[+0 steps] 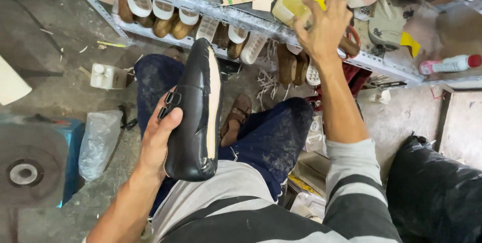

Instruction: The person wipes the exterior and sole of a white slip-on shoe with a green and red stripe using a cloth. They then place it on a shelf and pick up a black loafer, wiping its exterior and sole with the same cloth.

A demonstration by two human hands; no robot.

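We sit over a dusty concrete floor (65, 37) before a grey metal shelf (251, 19) lined with shoe soles. Our left hand (158, 140) grips one black shoe upper (196, 112) by its buckle side, toe pointing away, above our lap; our right hand (324, 27) reaches up to the shelf and closes on one pale plastic container (290, 4). Around us lie one brown sandal (236, 120), a clear bag (99, 140), a black sack (434, 192) and a pink-capped bottle (449, 64).

Crowded metal shelf (241, 19) ahead, black bag (432, 192) at right, bare floor (60, 37) at left.
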